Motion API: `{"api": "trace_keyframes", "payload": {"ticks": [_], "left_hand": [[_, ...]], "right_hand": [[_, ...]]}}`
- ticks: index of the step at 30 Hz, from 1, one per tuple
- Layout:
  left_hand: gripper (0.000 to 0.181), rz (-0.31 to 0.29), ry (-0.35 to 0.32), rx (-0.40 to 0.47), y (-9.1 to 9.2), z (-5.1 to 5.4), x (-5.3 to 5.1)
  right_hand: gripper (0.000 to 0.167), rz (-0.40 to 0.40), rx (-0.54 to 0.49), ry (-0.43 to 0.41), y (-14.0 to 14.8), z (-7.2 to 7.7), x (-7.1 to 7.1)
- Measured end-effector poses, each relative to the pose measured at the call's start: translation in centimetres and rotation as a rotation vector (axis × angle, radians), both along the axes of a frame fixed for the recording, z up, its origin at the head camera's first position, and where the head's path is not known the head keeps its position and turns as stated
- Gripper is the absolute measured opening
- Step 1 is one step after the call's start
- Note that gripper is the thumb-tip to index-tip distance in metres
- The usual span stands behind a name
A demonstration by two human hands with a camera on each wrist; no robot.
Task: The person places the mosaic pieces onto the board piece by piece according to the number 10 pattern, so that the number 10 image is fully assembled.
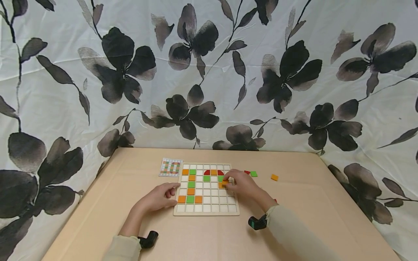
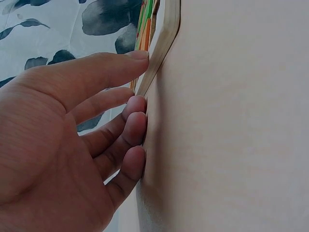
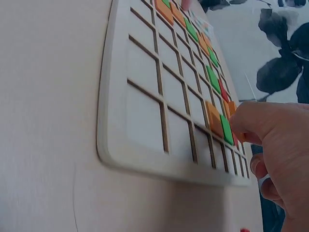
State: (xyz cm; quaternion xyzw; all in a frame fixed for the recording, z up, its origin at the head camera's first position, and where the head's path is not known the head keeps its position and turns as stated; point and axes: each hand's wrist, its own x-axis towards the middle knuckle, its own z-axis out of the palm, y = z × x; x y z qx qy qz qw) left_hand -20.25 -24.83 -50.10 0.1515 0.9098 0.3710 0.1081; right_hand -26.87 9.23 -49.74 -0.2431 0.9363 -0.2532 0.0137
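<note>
A white gridded board (image 1: 212,208) lies on the table, with orange, green and red square or rounded tiles in several cells. My left hand (image 1: 160,197) rests at its left side, thumb and index fingertips touching the frame. In the left wrist view the other fingers of that hand (image 2: 53,140) are loosely bent with their tips at the tabletop. My right hand (image 1: 243,185) is over the board's right part and pinches an orange tile (image 3: 232,107) between thumb and finger. Just beside it, a green tile (image 3: 226,129) and another orange tile (image 3: 214,117) sit in cells.
A small pattern card (image 1: 171,167) with a coloured grid lies at the board's upper left. To the right are a loose green tile (image 1: 253,174), a red tile (image 1: 247,172) and an orange tile (image 1: 274,177). A flowered cloth (image 1: 235,87) hangs behind the table (image 1: 294,210).
</note>
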Motion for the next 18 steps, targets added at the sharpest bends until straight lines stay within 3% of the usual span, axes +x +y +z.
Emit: {"api": "trace_keyframes", "payload": {"ticks": [11,18], "left_hand": [[0.059,0.001,0.000,-0.002,0.0,0.1,-0.1],[0.059,-0.002,0.003,0.006,0.2,0.2,0.0]], "right_hand": [[0.013,0.120,0.028,0.052,-3.8,-0.4,0.2],[0.015,0.127,0.025,0.022,-5.3,-0.7,0.0]]}}
